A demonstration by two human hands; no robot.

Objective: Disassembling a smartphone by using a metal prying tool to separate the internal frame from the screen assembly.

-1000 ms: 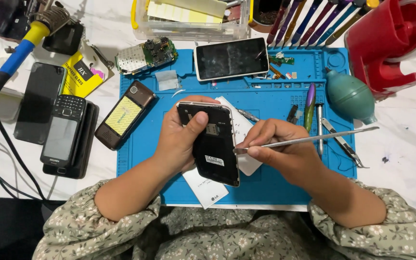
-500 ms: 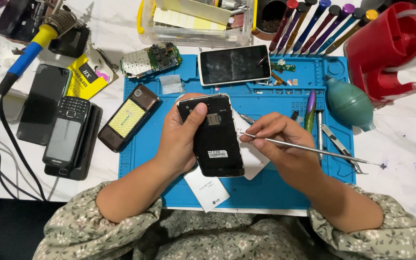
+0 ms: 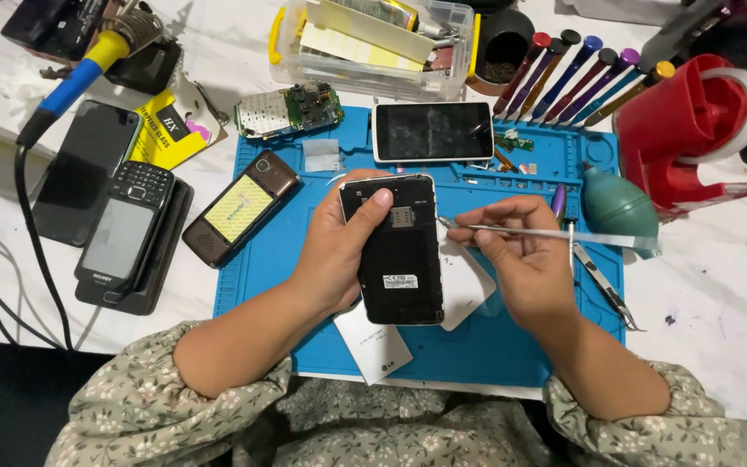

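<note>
Now, compared with half a second before, I saw the metal pry tool (image 3: 555,233) had levelled out, its tip meeting the right edge of the black phone (image 3: 399,251) rather than slanting away to the right. The phone sat much where it had, held back-side up above the blue mat (image 3: 261,285). My left hand (image 3: 335,251) was wrapped around the phone's left side, thumb pressed on its back near the far end. My right hand (image 3: 525,268) was curled, pinching the tool between thumb and fingers. A white panel (image 3: 469,290) lay under the phone.
</note>
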